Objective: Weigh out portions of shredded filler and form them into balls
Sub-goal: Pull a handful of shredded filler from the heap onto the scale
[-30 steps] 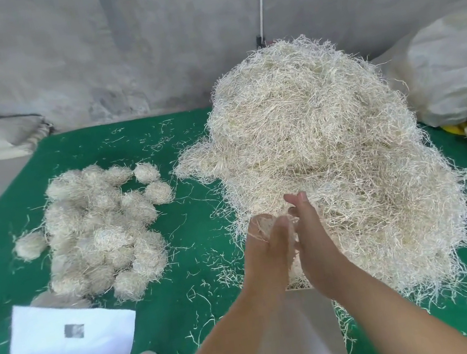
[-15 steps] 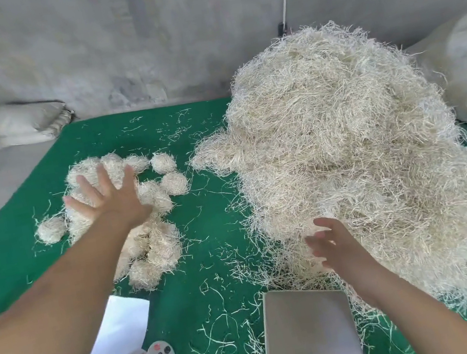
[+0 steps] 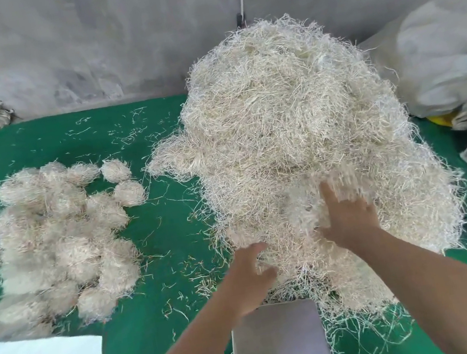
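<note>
Both of my hands sit in the near side of the filler heap (image 3: 294, 122) on the green worktop (image 3: 157, 283), right hand (image 3: 348, 216) spread flat, left hand (image 3: 252, 270) blurred so I cannot tell its fingers; light, springy, tangly strands, best scooped loosely from that edge.

Green mat (image 3: 164, 323): filler heap (image 3: 297, 140), balls (image 3: 60, 244), scale (image 3: 279, 346)
</note>
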Demonstrator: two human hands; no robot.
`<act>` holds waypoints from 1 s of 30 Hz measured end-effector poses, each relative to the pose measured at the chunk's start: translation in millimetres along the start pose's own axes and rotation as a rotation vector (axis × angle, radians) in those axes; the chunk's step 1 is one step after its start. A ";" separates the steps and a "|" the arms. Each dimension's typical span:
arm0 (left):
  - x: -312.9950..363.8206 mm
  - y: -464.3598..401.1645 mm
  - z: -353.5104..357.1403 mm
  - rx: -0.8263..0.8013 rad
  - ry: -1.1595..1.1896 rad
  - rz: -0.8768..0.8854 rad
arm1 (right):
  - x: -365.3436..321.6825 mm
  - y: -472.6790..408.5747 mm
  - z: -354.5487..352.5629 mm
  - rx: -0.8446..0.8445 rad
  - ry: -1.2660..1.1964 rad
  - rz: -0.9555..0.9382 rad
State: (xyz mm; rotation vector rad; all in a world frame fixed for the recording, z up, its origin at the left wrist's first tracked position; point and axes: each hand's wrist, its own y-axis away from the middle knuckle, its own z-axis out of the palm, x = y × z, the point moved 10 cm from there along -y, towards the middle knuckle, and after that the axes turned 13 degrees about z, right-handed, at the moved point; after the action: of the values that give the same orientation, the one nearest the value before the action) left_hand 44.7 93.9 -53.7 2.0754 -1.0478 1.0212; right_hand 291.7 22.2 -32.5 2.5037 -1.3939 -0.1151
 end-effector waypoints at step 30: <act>92.9 -69.7 -53.3 0.520 0.429 0.240 | -16.1 45.5 -31.8 0.308 -0.348 -0.421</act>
State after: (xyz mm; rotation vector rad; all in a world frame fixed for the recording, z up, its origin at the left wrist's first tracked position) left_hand 120.6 134.5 40.7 1.9899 -0.8808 1.9278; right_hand 252.0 19.4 9.5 3.1271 -1.0294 -0.4710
